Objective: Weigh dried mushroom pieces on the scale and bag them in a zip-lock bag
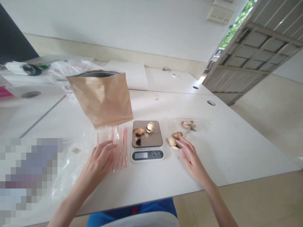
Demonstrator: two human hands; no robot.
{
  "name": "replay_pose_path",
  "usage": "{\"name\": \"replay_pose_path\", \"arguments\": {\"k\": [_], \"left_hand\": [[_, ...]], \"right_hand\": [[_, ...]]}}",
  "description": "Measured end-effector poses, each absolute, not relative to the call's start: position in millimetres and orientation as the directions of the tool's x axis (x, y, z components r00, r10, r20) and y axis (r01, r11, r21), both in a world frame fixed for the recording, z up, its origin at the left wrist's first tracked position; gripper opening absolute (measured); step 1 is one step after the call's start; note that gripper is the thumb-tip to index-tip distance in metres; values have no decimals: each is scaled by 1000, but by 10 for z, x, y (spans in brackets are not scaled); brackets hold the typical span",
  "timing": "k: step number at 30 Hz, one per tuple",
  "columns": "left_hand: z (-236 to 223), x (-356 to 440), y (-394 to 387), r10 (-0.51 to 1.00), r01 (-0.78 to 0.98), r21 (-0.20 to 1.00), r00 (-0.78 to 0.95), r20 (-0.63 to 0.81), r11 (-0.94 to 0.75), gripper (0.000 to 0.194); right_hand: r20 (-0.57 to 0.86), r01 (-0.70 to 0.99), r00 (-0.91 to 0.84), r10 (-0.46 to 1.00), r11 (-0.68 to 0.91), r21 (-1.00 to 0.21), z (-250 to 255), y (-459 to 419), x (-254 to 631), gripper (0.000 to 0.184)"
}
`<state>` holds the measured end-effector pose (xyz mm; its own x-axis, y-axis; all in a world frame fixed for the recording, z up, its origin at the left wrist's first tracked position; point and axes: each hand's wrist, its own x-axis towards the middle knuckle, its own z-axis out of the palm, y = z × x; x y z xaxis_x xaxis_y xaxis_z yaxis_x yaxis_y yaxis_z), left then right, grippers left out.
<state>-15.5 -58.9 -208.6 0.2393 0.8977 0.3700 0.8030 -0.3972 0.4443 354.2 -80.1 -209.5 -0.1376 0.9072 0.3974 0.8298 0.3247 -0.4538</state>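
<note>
A small digital kitchen scale [152, 145] stands before me, with several dried, curved brown-and-cream pieces [150, 127] on its metal plate. Left of it, my left hand [102, 155] lies with fingers stretched over clear zip bags [121, 148] edged in red. On the other side, my right hand [189, 155] reaches to a few loose dried pieces [172, 141] on the table. Its fingertips touch or nearly touch them, thumb apart from the fingers. Just beyond is a clear zip bag [187, 120] holding similar pieces. What exactly the dried pieces are, I cannot tell.
A brown paper pouch [104, 101] stands upright with its top open, behind the zip bags. Clear plastic [71, 164] spreads at the left. The white table [236, 148] has cable holes at the back right, and a slatted door [255, 50] stands beyond.
</note>
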Motion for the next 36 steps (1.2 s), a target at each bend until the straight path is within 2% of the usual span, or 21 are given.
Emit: {"name": "replay_pose_path", "arguments": {"k": [4, 12, 16, 22, 27, 29, 33, 36], "left_hand": [[-2237, -241, -589, 899, 827, 383, 298, 320, -411, 31], [-2212, -227, -603, 904, 831, 384, 294, 311, -402, 30], [-2224, -218, -594, 902, 832, 386, 279, 330, -399, 31], [-2254, -237, -587, 893, 836, 365, 288, 346, -410, 33], [-2256, -243, -580, 876, 829, 353, 297, 379, -433, 32], [-2258, -244, -575, 865, 828, 339, 303, 400, -446, 31], [-2256, -241, -572, 855, 831, 321, 305, 420, -455, 31], [-2248, -237, -575, 852, 824, 327, 313, 419, -463, 31]], "right_hand": [[341, 857, -183, 922, 320, -404, -2162, -845, 3476, 39], [398, 867, -149, 905, 312, -387, -2153, -848, 3464, 35], [440, 844, -50, 896, 274, -462, -2058, -743, 3274, 31], [394, 749, -118, 912, 342, -568, -2092, -489, 3111, 25], [412, 683, 28, 911, 283, -673, -2000, -476, 3151, 26], [408, 654, -16, 913, 319, -686, -1873, -454, 3057, 29], [393, 633, -303, 868, 492, -598, -1680, -321, 2789, 25], [404, 674, -337, 850, 518, -527, -1689, -282, 2780, 32]]}}
